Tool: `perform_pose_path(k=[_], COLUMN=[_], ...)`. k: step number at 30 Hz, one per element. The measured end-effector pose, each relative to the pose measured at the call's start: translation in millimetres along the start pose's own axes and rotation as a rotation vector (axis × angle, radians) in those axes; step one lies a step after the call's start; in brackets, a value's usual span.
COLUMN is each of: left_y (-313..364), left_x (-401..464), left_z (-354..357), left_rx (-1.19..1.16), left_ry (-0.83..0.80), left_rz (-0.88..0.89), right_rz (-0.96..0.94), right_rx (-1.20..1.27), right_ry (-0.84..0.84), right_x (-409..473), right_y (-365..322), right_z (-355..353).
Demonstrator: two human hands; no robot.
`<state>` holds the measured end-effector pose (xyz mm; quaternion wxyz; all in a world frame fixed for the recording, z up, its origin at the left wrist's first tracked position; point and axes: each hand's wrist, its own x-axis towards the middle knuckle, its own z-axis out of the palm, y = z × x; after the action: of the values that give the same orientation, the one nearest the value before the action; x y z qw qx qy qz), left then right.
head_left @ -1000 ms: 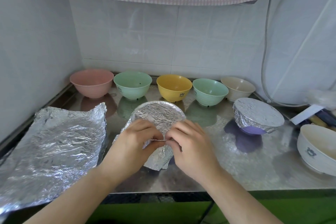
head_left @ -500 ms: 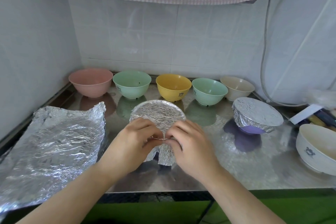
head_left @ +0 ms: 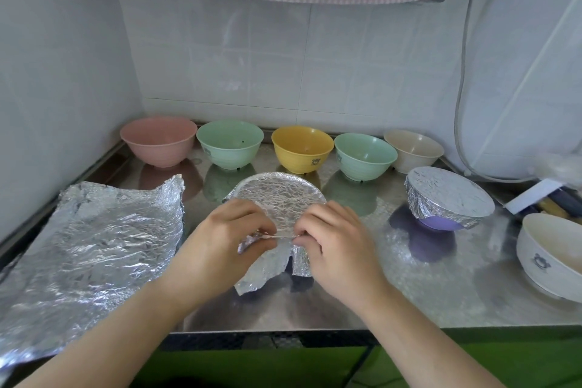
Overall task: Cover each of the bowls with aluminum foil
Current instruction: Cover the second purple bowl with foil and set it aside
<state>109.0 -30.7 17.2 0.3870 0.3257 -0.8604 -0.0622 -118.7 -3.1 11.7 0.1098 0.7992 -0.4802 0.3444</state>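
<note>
A bowl capped with crinkled aluminum foil (head_left: 280,198) stands at the middle of the steel counter (head_left: 425,287). My left hand (head_left: 220,246) and my right hand (head_left: 333,246) both pinch the foil's near edge at the rim, thumbs and fingertips almost meeting. Loose foil flaps hang down the bowl's front. A purple bowl wrapped in foil (head_left: 447,198) sits to the right. Along the back wall stand a pink bowl (head_left: 159,140), a green bowl (head_left: 230,143), a yellow bowl (head_left: 302,148), another green bowl (head_left: 365,154) and a beige bowl (head_left: 414,149), all uncovered.
A large crumpled foil sheet (head_left: 91,246) lies on the left of the counter. A white bowl (head_left: 551,255) sits at the right edge, with a box and packets (head_left: 548,198) behind it. Tiled walls close the back and left. A cable (head_left: 459,72) hangs at the right.
Both hands stay at the near rim, still pinching the foil. The hanging flaps have been folded and shifted under the fingers; the bowl has not moved.
</note>
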Motion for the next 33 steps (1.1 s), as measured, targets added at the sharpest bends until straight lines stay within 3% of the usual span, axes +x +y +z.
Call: perform_pose_path(k=[33], left_y=[5], left_x=[3], left_z=[3], left_rx=[-0.017], left_ry=[-0.032], left_rz=[0.002], right_rz=[-0.033], right_rx=[0.067], right_ry=[-0.081], right_x=[3], right_y=[-10], right_z=[-3])
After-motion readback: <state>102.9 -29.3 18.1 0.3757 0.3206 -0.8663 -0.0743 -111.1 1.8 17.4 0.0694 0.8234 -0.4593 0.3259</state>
